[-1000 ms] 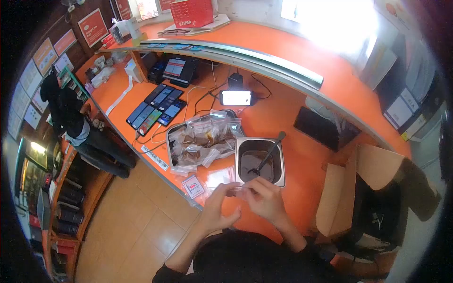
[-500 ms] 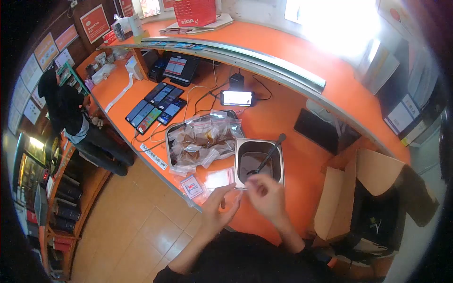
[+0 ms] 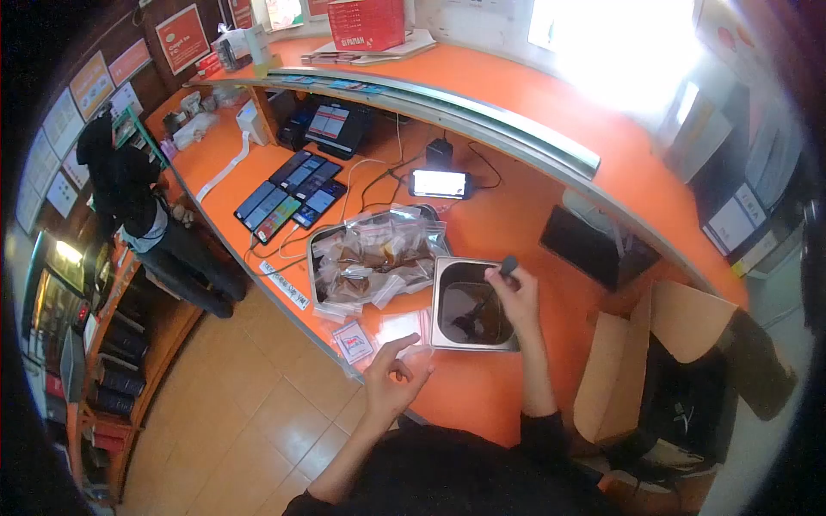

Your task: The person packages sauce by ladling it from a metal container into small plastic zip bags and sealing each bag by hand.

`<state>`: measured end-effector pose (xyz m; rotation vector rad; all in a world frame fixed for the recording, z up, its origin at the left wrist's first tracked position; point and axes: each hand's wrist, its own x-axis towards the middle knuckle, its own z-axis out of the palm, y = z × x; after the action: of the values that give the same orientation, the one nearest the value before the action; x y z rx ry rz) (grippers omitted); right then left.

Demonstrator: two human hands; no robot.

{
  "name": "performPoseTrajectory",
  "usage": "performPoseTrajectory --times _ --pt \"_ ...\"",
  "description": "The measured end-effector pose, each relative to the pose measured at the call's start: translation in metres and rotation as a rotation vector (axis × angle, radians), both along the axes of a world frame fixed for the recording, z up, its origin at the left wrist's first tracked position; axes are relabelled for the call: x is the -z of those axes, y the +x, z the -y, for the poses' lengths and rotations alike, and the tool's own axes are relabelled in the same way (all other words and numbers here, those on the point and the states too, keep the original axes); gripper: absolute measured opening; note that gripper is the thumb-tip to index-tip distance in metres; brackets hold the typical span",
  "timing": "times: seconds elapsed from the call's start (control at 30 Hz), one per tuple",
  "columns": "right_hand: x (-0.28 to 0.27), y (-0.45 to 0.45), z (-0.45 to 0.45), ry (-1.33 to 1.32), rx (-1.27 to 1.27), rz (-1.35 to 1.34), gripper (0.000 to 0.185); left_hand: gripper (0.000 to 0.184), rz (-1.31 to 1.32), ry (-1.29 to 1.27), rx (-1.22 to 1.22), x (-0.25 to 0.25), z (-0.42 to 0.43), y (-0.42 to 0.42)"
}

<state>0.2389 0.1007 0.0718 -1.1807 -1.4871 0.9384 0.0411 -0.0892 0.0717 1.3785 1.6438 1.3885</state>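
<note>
My right hand [image 3: 521, 301] is closed around the upper end of a black ladle [image 3: 483, 311]. The ladle's bowl end rests in the brown sauce inside a rectangular steel container [image 3: 440, 335]. To the left of the container, my left hand [image 3: 396, 383] has its thumb and fingers curled around a small clear plastic bag [image 3: 419, 355], which is faint to see. Just beyond that hand lie a stack of clear plastic bags [image 3: 403, 326] and a printed bag pack [image 3: 353, 341]. A steel tray [image 3: 311, 273] behind them carries several filled, sealed bags of brown sauce [image 3: 379, 255].
Several phones [image 3: 292, 196] and a tablet [image 3: 331, 126] sit further back, with a charging phone [image 3: 440, 183] and cables. An open cardboard box [image 3: 611, 378] stands at right. A raised shelf [image 3: 482, 77] edges the counter. Another person [image 3: 129, 185] stands at left.
My right hand has moved away from my left, up and right onto the ladle's handle. The ladle has shifted slightly in the container. My left hand stays near the bags.
</note>
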Motion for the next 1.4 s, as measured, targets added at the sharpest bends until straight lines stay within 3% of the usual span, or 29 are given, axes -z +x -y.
performPoseTrajectory --times 0.1,0.33,0.53,0.63,0.73,0.97,1.23,1.4 --pt "-0.015 -0.004 0.035 0.154 0.022 0.260 0.027 0.051 0.009 0.046 0.026 0.009 -0.002 -0.002" --pt "-0.033 0.007 0.074 0.430 -0.066 0.123 0.022 0.051 0.028 0.082 -0.047 0.000 -0.006 -0.001" --pt "-0.004 0.006 0.075 0.355 -0.202 0.046 0.022 0.048 -0.045 0.067 -0.061 0.009 -0.008 -0.003" --pt "0.011 0.011 0.070 0.126 -0.102 -0.135 0.027 0.046 -0.075 0.040 -0.035 0.013 -0.006 -0.009" --pt "0.006 0.018 0.064 -0.082 0.180 -0.403 0.036 0.044 -0.100 0.027 -0.063 0.013 -0.005 -0.011" --pt "0.033 0.042 0.059 -0.324 0.469 -0.747 0.031 0.051 -0.061 0.104 -0.121 0.014 -0.017 -0.018" --pt "0.006 0.035 0.062 -0.296 0.554 -0.932 0.030 0.046 -0.092 0.256 -0.181 -0.014 -0.050 -0.029" --pt "-0.059 0.021 0.058 -0.117 0.522 -1.014 0.032 0.050 -0.115 0.353 -0.191 -0.040 -0.086 -0.027"
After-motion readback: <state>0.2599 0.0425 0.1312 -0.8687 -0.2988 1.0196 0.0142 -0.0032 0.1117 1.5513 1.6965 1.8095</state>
